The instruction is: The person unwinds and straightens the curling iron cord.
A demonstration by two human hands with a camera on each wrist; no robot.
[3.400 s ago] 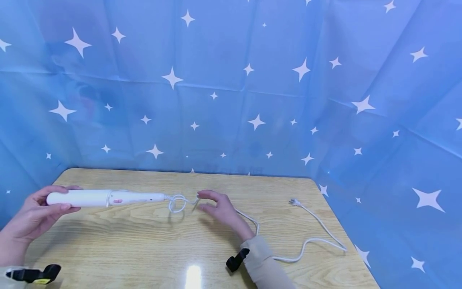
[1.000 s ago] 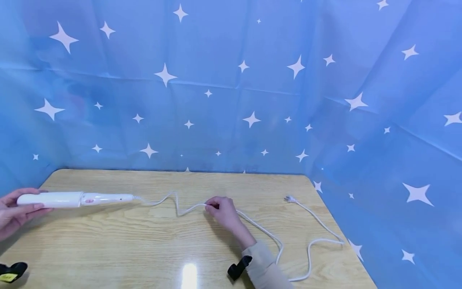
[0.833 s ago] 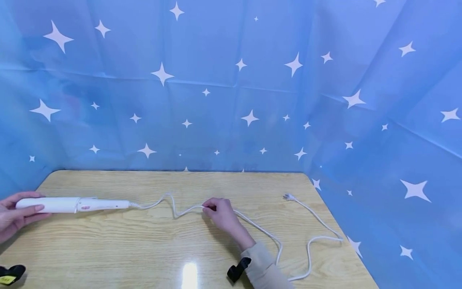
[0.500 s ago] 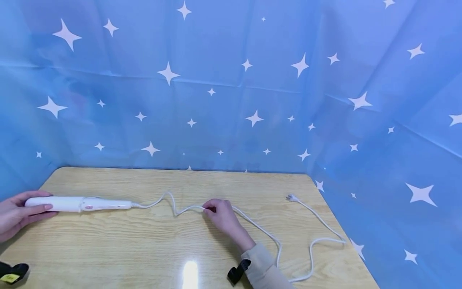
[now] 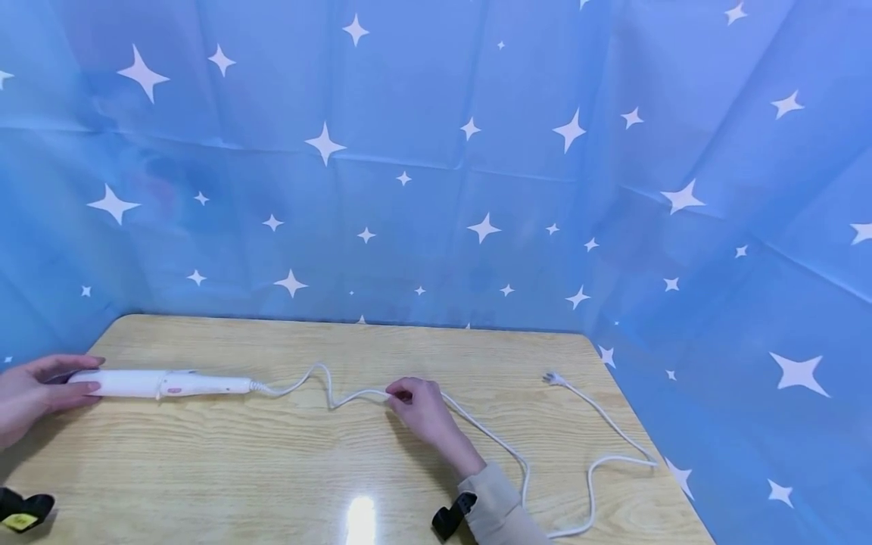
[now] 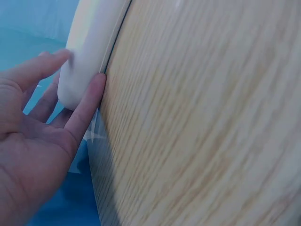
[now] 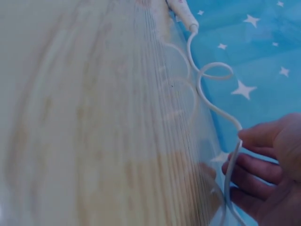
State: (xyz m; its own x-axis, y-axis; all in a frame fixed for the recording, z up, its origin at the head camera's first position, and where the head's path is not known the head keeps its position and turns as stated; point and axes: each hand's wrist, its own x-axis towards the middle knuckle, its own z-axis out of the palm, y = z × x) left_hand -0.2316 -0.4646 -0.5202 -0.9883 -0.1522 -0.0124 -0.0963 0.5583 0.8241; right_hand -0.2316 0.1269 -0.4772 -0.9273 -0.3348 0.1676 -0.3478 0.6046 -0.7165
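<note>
A white curling iron [image 5: 170,384] with a pink button lies on the left of the wooden table [image 5: 272,469], its thick end to the left. My left hand [image 5: 34,397] is at that end. In the left wrist view its fairly straight fingers [image 6: 89,101] lie along both sides of the barrel [image 6: 89,52], touching it loosely, the palm apart from its tip. From the handle a wavy white power cord [image 5: 354,395] runs right. My right hand [image 5: 422,409] pinches it near mid-table. In the right wrist view the cord [image 7: 216,110] passes between thumb and fingers.
Beyond my right hand the cord bends toward the near edge, then back to its plug [image 5: 553,378] at the far right. A blue star-patterned curtain [image 5: 381,189] stands behind the table and along its sides. A light reflection [image 5: 361,522] shines near the front.
The iron has come down onto the table and shifted left since the oldest frame, its cord loop drawn out. My right hand has taken the cord. My left fingers have lately slid slightly back.
</note>
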